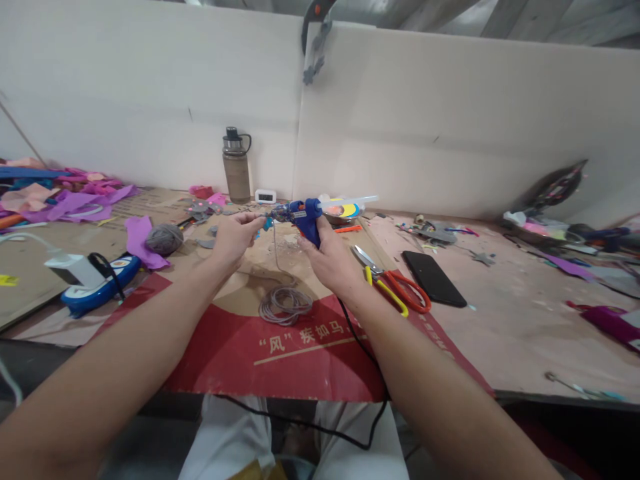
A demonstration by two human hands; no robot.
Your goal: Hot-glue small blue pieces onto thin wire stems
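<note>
My right hand (pixel 327 257) is wrapped round the handle of a blue hot glue gun (pixel 306 217), which points left with a clear glue stick (pixel 350 202) jutting from its back. Just off the nozzle, my left hand (pixel 239 235) pinches a small piece with a bit of blue on it, too small to name. From near those fingertips a grey cord (pixel 276 250) hangs down to a loose coil (pixel 285 305) on the red and tan board (pixel 320 373). The gun's black cable (pixel 357 333) runs down past my right forearm.
Scissors with red handles (pixel 407 291), a yellow-handled tool (pixel 393 297) and a black phone (pixel 434 278) lie right of my right hand. A grey yarn ball (pixel 164 239), a blue power strip (pixel 103 287) and purple felt are at left. A bottle (pixel 237 170) stands behind.
</note>
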